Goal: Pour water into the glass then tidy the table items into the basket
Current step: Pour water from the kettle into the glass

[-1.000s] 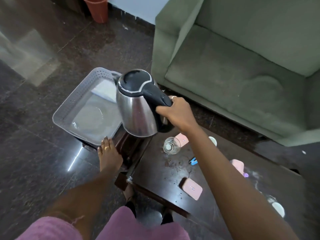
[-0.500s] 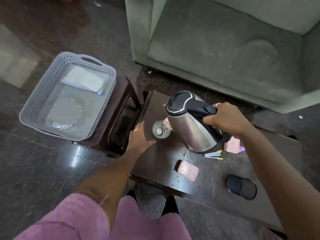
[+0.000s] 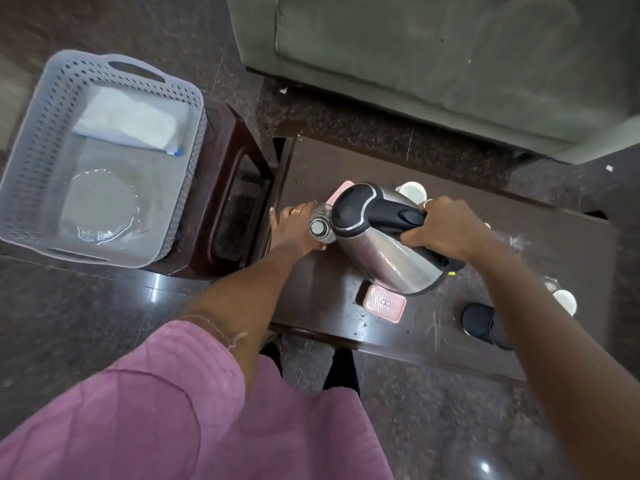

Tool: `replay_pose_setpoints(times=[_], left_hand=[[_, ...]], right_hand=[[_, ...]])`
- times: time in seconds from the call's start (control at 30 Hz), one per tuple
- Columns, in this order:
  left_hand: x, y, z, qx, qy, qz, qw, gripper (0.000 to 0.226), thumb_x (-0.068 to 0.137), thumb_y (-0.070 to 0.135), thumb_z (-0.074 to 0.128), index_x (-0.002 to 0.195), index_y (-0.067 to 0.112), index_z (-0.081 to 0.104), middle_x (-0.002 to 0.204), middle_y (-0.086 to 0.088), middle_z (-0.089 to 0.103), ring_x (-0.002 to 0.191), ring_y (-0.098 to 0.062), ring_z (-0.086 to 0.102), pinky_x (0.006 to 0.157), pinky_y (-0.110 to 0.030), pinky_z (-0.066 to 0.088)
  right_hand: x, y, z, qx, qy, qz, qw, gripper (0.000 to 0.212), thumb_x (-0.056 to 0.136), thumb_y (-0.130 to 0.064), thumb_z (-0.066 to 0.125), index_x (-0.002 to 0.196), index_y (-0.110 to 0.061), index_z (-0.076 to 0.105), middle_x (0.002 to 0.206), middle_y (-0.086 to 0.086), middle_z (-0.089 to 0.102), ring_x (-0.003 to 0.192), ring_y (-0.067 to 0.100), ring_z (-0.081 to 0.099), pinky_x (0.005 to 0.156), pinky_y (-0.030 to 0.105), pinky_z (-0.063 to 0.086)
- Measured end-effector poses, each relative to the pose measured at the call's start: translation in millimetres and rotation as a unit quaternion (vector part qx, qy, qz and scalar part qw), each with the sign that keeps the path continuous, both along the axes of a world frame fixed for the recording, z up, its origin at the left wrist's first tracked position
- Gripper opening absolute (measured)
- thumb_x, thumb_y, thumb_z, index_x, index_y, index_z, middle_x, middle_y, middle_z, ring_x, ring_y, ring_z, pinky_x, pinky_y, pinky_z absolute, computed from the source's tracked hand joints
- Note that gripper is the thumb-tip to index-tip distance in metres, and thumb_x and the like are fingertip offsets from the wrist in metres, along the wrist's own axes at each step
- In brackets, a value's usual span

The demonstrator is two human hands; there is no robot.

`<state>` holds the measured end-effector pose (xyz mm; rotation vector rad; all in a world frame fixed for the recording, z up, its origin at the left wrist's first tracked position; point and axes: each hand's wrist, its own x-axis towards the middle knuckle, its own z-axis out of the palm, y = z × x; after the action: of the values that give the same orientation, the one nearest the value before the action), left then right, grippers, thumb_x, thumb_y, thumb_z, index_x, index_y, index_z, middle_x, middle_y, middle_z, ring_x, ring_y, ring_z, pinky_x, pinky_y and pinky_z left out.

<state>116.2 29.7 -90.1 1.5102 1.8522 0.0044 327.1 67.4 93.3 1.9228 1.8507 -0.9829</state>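
Head view shows, nearest at 6 o'clock, a pink garment and two forearms reaching out over a dark wooden table. At about 5 o'clock of the kettle lies a pink textured case, just beside its base, and at 4 o'clock a black round object sits near the table's front edge.

In the middle, the right hand is closed firmly around the black handle of the steel kettle, which is tilted with its spout toward 9 o'clock. The spout is directly at the rim of the glass. The left hand is wrapped around the far side of the glass and steadies it; the fingers curl, but how tight the grip is I cannot tell. Whether water already flows is not visible.

I judge the kettle is heavy and stiff, and its polished body is slippery and maybe hot, so the handle is the right place to hold. The glass is light, smooth and fragile; it can tip easily when the spout touches it, so holding it low on the wall seems wise.

Farther, at 10 o'clock, the grey basket stands on a brown stool, well apart from the glass. It already holds a clear plate and a white packet. At 12 o'clock is a green sofa.
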Motion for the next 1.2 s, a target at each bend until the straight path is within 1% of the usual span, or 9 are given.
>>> replay_pose_setpoints(times=[0.1, 0.2, 0.3, 0.47, 0.6, 0.8, 0.87, 0.97, 1.2], left_hand=[[0, 3, 0, 0.003, 0.004, 0.001, 1.0, 0.099, 0.057, 0.042, 0.083, 0.139, 0.03, 0.029, 0.142, 0.001, 0.044, 0.137, -0.026, 0.027, 0.114, -0.056, -0.001], [-2, 0, -3, 0.002, 0.009, 0.0, 1.0, 0.099, 0.055, 0.044, 0.083, 0.138, 0.032, 0.03, 0.141, 0.003, 0.045, 0.137, -0.027, 0.027, 0.113, -0.058, 0.0], [-1, -2, -2, -0.002, 0.01, 0.014, 1.0, 0.098, 0.056, 0.046, 0.082, 0.137, 0.038, 0.028, 0.142, 0.009, 0.045, 0.137, -0.027, 0.025, 0.111, -0.06, -0.004], [2, -4, 3, -0.024, 0.016, 0.033, 0.999, 0.096, 0.059, 0.045, 0.081, 0.137, 0.047, 0.024, 0.142, 0.014, 0.043, 0.138, -0.026, 0.022, 0.109, -0.062, -0.009], [3, -7, 4, -0.032, 0.031, 0.043, 0.998, 0.096, 0.062, 0.049, 0.079, 0.137, 0.051, 0.02, 0.144, 0.015, 0.042, 0.138, -0.025, 0.023, 0.107, -0.064, -0.011], [3, -8, 6, -0.033, 0.035, 0.05, 0.998, 0.097, 0.06, 0.051, 0.078, 0.137, 0.052, 0.019, 0.142, 0.016, 0.043, 0.136, -0.025, 0.025, 0.104, -0.068, -0.012], [2, -8, 6, -0.032, 0.032, 0.053, 0.998, 0.097, 0.06, 0.052, 0.078, 0.137, 0.052, 0.02, 0.142, 0.016, 0.043, 0.136, -0.024, 0.026, 0.104, -0.068, -0.013], [2, -9, 6, -0.035, 0.029, 0.051, 0.998, 0.097, 0.061, 0.053, 0.077, 0.137, 0.053, 0.019, 0.142, 0.015, 0.043, 0.136, -0.024, 0.025, 0.104, -0.068, -0.013], [2, -9, 10, -0.039, 0.02, 0.051, 0.998, 0.096, 0.062, 0.051, 0.077, 0.138, 0.052, 0.019, 0.143, 0.014, 0.043, 0.138, -0.026, 0.023, 0.105, -0.068, -0.011]], right_hand=[[-5, 1, -6, -0.005, -0.014, 0.023, 1.0, 0.03, 0.061, -0.041, 0.069, 0.063, -0.022, 0.046, 0.063, -0.005, 0.046, 0.056, 0.007, 0.044, 0.044, 0.022, 0.029], [-8, 2, -12, -0.004, -0.016, 0.011, 1.0, 0.03, 0.063, -0.036, 0.07, 0.07, -0.014, 0.051, 0.064, -0.002, 0.049, 0.056, 0.01, 0.046, 0.044, 0.022, 0.029], [-13, 1, -12, -0.008, -0.02, 0.011, 1.0, 0.031, 0.065, -0.033, 0.071, 0.075, -0.009, 0.053, 0.065, -0.001, 0.049, 0.057, 0.011, 0.047, 0.045, 0.023, 0.031], [-23, -3, -13, -0.013, -0.044, 0.034, 0.998, 0.033, 0.066, -0.029, 0.073, 0.062, -0.014, 0.043, 0.065, 0.002, 0.045, 0.057, 0.013, 0.045, 0.045, 0.022, 0.031], [-27, -5, -15, -0.018, -0.056, 0.037, 0.998, 0.037, 0.066, -0.029, 0.073, 0.062, -0.015, 0.039, 0.065, 0.001, 0.043, 0.056, 0.013, 0.044, 0.045, 0.021, 0.031], [-31, -3, -13, -0.019, -0.059, 0.028, 0.998, 0.034, 0.066, -0.029, 0.071, 0.064, -0.013, 0.041, 0.065, 0.002, 0.046, 0.055, 0.016, 0.047, 0.044, 0.022, 0.031], [-33, -2, -12, -0.022, -0.066, 0.031, 0.997, 0.033, 0.067, -0.028, 0.071, 0.068, -0.011, 0.043, 0.066, 0.002, 0.045, 0.055, 0.015, 0.046, 0.044, 0.022, 0.031], [-36, -1, -11, -0.023, -0.077, 0.039, 0.996, 0.036, 0.067, -0.029, 0.071, 0.084, -0.009, 0.046, 0.068, 0.001, 0.041, 0.056, 0.013, 0.043, 0.044, 0.023, 0.028], [-38, 0, -12, -0.015, -0.087, 0.052, 0.995, 0.038, 0.068, -0.029, 0.071, 0.086, -0.011, 0.042, 0.066, -0.001, 0.037, 0.055, 0.012, 0.04, 0.044, 0.022, 0.025]])
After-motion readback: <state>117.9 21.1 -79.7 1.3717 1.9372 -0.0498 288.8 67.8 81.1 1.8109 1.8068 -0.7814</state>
